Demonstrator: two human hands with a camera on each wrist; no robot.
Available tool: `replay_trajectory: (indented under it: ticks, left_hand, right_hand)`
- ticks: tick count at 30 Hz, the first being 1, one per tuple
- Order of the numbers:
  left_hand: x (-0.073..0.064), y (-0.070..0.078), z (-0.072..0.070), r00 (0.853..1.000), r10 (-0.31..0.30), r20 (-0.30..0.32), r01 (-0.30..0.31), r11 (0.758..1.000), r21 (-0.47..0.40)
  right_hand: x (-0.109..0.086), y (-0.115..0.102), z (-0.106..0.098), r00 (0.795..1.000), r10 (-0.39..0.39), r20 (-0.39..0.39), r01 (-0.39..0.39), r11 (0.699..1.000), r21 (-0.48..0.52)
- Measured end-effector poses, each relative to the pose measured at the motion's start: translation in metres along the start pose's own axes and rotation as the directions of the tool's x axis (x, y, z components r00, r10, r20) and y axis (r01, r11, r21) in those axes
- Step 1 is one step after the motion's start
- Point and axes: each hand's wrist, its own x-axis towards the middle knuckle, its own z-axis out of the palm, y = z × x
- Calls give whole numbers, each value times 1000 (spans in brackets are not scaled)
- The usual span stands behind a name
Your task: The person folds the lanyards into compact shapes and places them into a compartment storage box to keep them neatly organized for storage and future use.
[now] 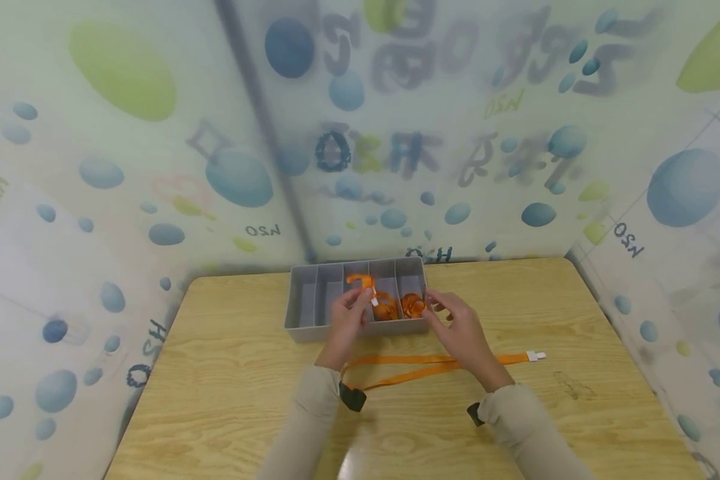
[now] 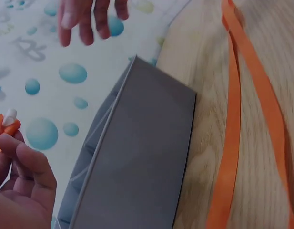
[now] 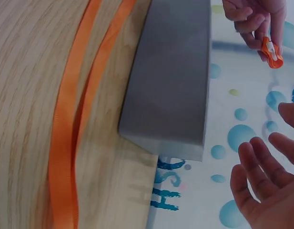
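My left hand (image 1: 347,327) pinches a bundled orange lanyard (image 1: 365,283) with a white clip between thumb and fingers, above the grey compartment box (image 1: 312,335). In the right wrist view the bundled lanyard (image 3: 274,59) shows as a small folded loop at the fingertips. My right hand (image 1: 463,333) is by the box's right end, its fingers relaxed and apart; the right wrist view shows that hand (image 3: 263,191) holding nothing. Coiled orange lanyards (image 1: 413,306) lie in the two rightmost compartments. Another lanyard (image 1: 513,359) stretches across the table in front of the box, partly hidden under my right forearm.
The box stands near the back edge of the wooden table (image 1: 228,400), close to a patterned curtain wall (image 1: 360,187). Its left compartments (image 1: 303,300) show bare grey bottoms. Dark straps (image 1: 352,397) hang at both wrists.
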Motion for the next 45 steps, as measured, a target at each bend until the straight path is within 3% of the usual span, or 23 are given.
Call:
replay_trajectory:
  ticks: [5,8,14,19,26,35,38,42,45]
  left_hand:
    - [9,-5,-12,989,34,-143,-11,987,163]
    - [12,-6,-15,984,40,-175,5,967,253]
    - [17,-4,-16,983,30,-181,39,930,364]
    - [20,-3,-17,983,37,-182,55,879,473]
    - [25,-3,-19,984,72,-163,37,810,585]
    - [28,-3,-21,981,56,-188,86,740,667]
    - [28,-1,-21,981,33,-190,107,729,676]
    - [27,0,-20,985,17,-173,103,743,661]
    - [27,-2,-21,986,40,-164,78,754,652]
  right_hand:
    - [1,11,5,997,80,10,-79,995,-64]
    - [1,15,7,991,131,5,-130,987,-95]
    - [3,23,14,978,206,12,-203,969,-140]
    - [2,28,18,968,249,27,-241,956,-166]
    - [0,28,21,973,232,13,-225,957,-184]
    - [0,29,23,970,244,13,-237,954,-185]
    - [0,28,23,967,254,16,-247,951,-188]
    - [-1,28,23,967,254,8,-248,949,-196]
    - [-1,30,23,968,252,3,-247,950,-193]
